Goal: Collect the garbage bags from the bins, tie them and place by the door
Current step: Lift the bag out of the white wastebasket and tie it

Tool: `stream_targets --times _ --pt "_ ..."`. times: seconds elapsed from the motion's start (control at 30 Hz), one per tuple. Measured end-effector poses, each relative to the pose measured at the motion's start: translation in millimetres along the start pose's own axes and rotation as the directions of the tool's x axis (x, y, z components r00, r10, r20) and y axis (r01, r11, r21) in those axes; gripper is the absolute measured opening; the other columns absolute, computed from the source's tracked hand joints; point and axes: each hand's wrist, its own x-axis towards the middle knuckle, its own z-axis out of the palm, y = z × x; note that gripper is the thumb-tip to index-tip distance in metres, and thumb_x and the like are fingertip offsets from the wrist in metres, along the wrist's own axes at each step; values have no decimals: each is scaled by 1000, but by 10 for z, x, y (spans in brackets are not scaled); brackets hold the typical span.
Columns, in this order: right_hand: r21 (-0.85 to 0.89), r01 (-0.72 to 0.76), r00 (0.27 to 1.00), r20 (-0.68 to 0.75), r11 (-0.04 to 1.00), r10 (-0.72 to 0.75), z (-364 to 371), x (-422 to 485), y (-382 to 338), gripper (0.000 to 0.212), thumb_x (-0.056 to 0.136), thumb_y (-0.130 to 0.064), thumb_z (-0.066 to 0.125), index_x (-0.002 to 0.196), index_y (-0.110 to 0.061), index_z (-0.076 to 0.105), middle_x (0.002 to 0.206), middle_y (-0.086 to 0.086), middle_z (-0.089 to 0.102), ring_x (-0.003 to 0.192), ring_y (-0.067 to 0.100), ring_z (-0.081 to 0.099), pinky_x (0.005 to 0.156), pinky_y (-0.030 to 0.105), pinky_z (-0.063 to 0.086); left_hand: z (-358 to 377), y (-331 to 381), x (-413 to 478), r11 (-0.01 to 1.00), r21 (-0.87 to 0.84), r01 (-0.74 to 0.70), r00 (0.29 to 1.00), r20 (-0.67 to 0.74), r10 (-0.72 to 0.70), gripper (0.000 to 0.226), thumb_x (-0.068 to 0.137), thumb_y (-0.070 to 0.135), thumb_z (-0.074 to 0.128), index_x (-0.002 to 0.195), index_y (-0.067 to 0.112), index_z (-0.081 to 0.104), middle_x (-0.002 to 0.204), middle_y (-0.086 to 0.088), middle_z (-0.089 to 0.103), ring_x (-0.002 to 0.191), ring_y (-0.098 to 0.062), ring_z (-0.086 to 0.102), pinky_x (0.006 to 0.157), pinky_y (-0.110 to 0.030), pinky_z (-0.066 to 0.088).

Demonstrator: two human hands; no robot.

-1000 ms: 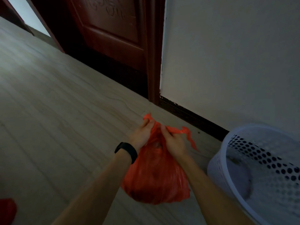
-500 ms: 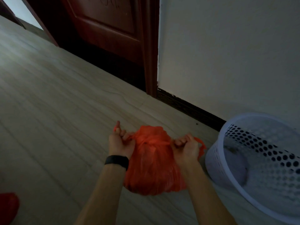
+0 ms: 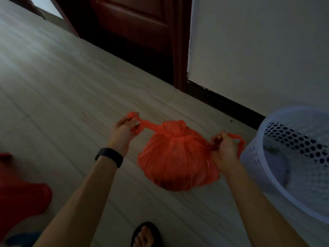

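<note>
Pale wood-grain floor [image 3: 62, 86] meets a dark red wooden door [image 3: 135, 24]. Left hand [image 3: 122, 132] and right hand [image 3: 224, 148] each pinch a handle of the bulging orange plastic garbage bag [image 3: 176, 157], held beside a white perforated plastic bin [image 3: 293, 138]; pulling both ends evenly should seat the knot

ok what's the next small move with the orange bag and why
Probably cross the two handles over for a second knot: the left hand and right hand each pinch a handle stretched sideways, and the neck of the orange bag looks cinched once.
</note>
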Motion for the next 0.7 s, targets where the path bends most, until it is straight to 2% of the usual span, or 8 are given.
stream_targets --times 0.13,0.2,0.27,0.37,0.43,0.47,0.6,0.7 --pt "-169 88 995 -30 982 -94 -22 -32 61 34 92 -54 58 81 -23 66 87 -7 66 83 11 57 78 30 46 -12 -71 -51 972 227 54 989 -146 -21 27 91 42 63 99 17 67 101 3 66 96 -10 60 86 -31 39" --pt "-204 108 992 -47 973 -120 -96 -100 203 34 90 -58 58 95 -26 66 91 -6 65 90 11 61 84 26 47 147 -220 -160 980 194 41 940 -339 28 44 91 50 60 98 6 61 98 -8 62 94 -20 58 84 -31 42" --pt "-405 160 984 -6 900 -178 -175 -210 413 52 98 -54 47 123 -11 63 115 10 67 111 25 63 96 34 48 311 -371 -293 980 159 116 862 -507 -20 68 92 63 49 115 0 58 116 -21 59 112 -31 54 99 -41 41" --pt "-812 377 888 180 445 -424 -242 -381 770 68 102 -51 36 142 3 46 151 24 42 142 39 35 119 43 23 541 -652 -470 874 427 231 928 -365 -66 71 99 61 23 146 10 39 145 -25 41 136 -37 35 116 -48 23" --pt "-871 462 776 307 165 -551 -206 -529 903 73 97 -51 28 142 2 48 154 24 38 144 39 32 121 45 18 646 -761 -587 797 572 193 961 -273 -37 74 94 69 22 151 22 34 157 -16 29 144 -32 25 119 -46 16" --pt "-867 490 725 349 88 -594 -162 -567 909 72 96 -48 25 137 3 54 150 25 43 141 41 36 120 48 21 680 -772 -599 768 616 172 966 -258 -9 77 91 75 23 151 28 33 161 -11 23 147 -30 20 120 -47 12" --pt "-781 625 541 420 13 -729 14 -568 739 40 98 -26 43 102 1 72 109 24 69 109 44 58 101 50 43 741 -630 -490 677 731 -91 958 -120 259 54 101 54 33 141 23 51 158 -10 31 148 -28 20 121 -45 13" --pt "-707 684 592 395 179 -702 172 -545 566 19 98 -21 55 98 -10 71 98 9 73 99 29 61 91 35 44 762 -544 -431 723 590 -359 916 72 396 36 104 33 41 120 13 66 122 -9 67 119 -22 56 105 -38 40"
